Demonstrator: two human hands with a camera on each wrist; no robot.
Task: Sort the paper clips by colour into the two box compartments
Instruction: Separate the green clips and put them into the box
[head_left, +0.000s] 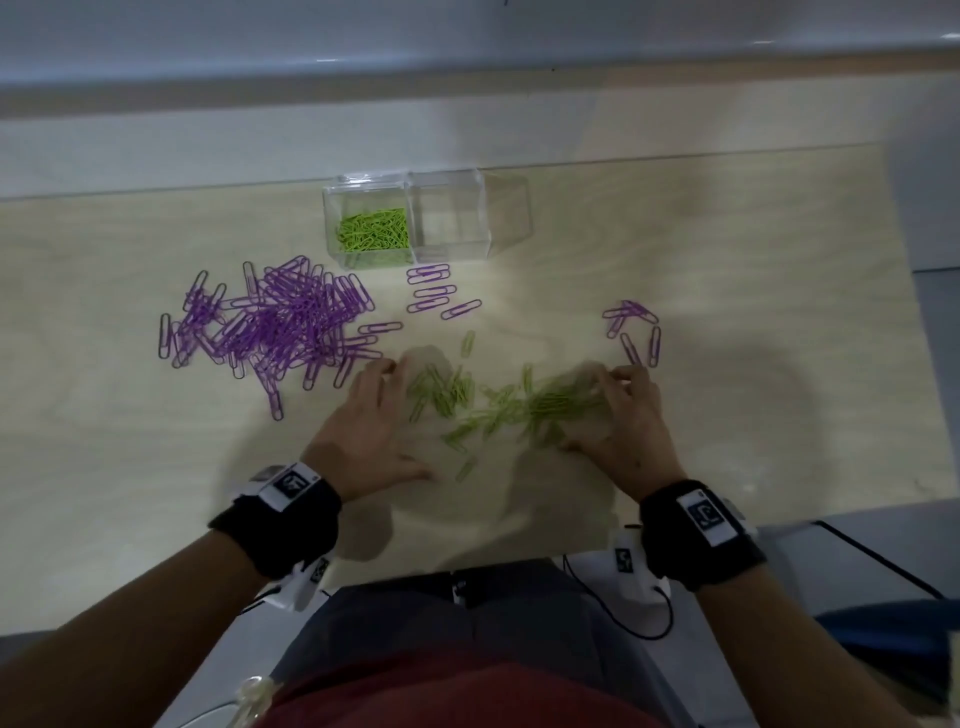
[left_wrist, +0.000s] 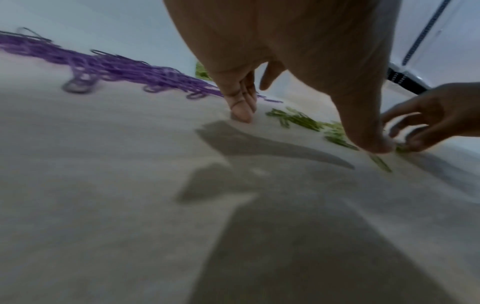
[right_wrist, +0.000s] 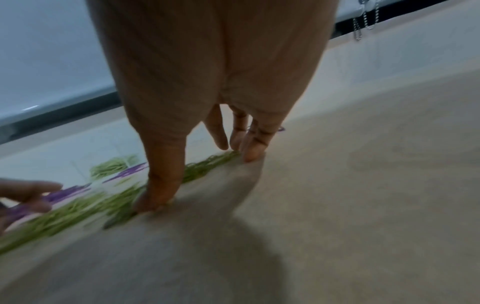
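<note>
A clear two-compartment box (head_left: 415, 179) stands at the back of the table. Its left compartment holds green clips (head_left: 371, 231); its right compartment (head_left: 452, 223) looks empty. A big heap of purple clips (head_left: 270, 322) lies on the left. Loose green clips (head_left: 509, 405) are strewn between my hands. My left hand (head_left: 387, 415) rests fingertips on the table at their left edge, its fingers (left_wrist: 242, 115) straight. On their right edge my right hand (head_left: 608, 410) stands with fingers (right_wrist: 252, 154) and thumb (right_wrist: 153, 201) touching the green clips (right_wrist: 78, 209). Neither hand holds a clip.
A few purple clips (head_left: 436, 293) lie just in front of the box. Several more purple clips (head_left: 634, 327) lie beyond my right hand. The wooden table (head_left: 779, 364) ends at a pale wall ledge behind the box. Cables (head_left: 649, 618) hang at the near edge.
</note>
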